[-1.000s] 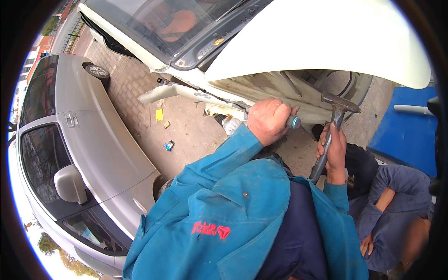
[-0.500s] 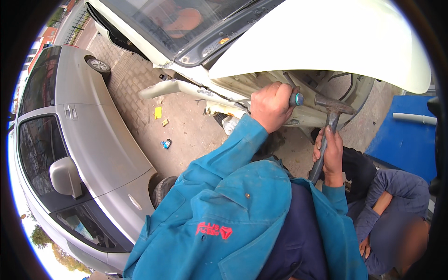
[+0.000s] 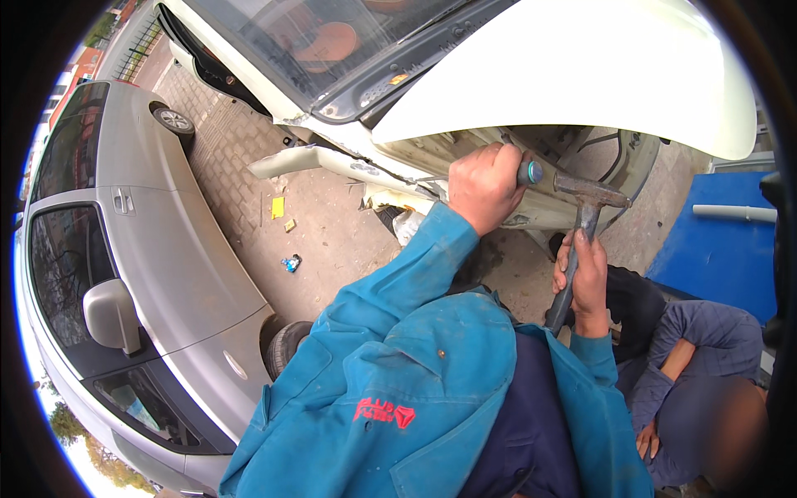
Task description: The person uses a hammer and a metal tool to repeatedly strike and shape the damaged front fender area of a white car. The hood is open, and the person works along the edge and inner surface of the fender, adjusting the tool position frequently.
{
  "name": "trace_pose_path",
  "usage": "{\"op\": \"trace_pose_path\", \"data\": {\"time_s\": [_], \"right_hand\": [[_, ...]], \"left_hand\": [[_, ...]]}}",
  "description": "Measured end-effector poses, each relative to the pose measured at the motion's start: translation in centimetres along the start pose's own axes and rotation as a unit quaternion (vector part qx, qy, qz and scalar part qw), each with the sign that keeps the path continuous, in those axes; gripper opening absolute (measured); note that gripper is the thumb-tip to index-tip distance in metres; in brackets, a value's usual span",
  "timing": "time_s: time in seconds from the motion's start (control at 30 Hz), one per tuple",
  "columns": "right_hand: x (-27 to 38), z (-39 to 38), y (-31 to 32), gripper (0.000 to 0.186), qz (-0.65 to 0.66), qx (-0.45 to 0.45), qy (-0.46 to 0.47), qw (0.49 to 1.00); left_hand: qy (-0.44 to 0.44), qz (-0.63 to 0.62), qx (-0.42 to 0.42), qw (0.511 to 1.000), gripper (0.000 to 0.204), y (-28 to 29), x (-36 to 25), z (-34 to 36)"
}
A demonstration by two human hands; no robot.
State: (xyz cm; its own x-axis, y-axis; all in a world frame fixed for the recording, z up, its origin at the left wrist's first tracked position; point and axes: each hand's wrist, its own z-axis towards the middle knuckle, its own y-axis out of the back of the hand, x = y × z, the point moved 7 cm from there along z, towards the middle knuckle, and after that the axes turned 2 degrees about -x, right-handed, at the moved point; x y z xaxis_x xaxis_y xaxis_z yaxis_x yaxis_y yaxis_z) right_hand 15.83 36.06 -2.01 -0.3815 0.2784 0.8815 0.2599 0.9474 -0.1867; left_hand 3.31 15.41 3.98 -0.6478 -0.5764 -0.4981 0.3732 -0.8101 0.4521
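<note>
My left hand [image 3: 486, 189] is closed around a screwdriver [image 3: 531, 173] with a dark handle and a teal ring at its butt end. A thin shaft shows on the far side of the fist, pointing left toward the torn seam of the cream vehicle body [image 3: 390, 170]. The tip cannot be made out. Lower and to the right, my right hand [image 3: 588, 278] grips the dark handle of a hammer [image 3: 591, 192]. The worn, rusty hammer head is beside the screwdriver's butt, with a small gap between them.
A cream hood [image 3: 581, 75] rises over the open wheel area. At left stands a silver car [image 3: 158, 241]. A person in a quilted jacket [image 3: 706, 332] crouches close by my right arm. Behind them lies a blue panel [image 3: 718, 241] with a white pipe [image 3: 735, 213]. Litter dots the paving.
The hammer head has come slightly closer to the screwdriver's butt. Both hands keep their grips, and the whole view has shifted a little.
</note>
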Motion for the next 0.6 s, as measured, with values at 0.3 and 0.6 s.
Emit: {"op": "trace_pose_path", "data": {"time_s": [0.3,0.6], "right_hand": [[-0.1,0.0,0.0,0.037,-0.001,0.0,0.0,1.0],[3.2,0.8,-1.8,0.038,-0.012,0.013,0.039,0.999]], "left_hand": [[0.03,0.015,0.0,0.999,0.027,-0.4,1.3,-0.5],[0.1,0.033,0.016,0.994,0.026,-1.1,2.8,0.1]]}}
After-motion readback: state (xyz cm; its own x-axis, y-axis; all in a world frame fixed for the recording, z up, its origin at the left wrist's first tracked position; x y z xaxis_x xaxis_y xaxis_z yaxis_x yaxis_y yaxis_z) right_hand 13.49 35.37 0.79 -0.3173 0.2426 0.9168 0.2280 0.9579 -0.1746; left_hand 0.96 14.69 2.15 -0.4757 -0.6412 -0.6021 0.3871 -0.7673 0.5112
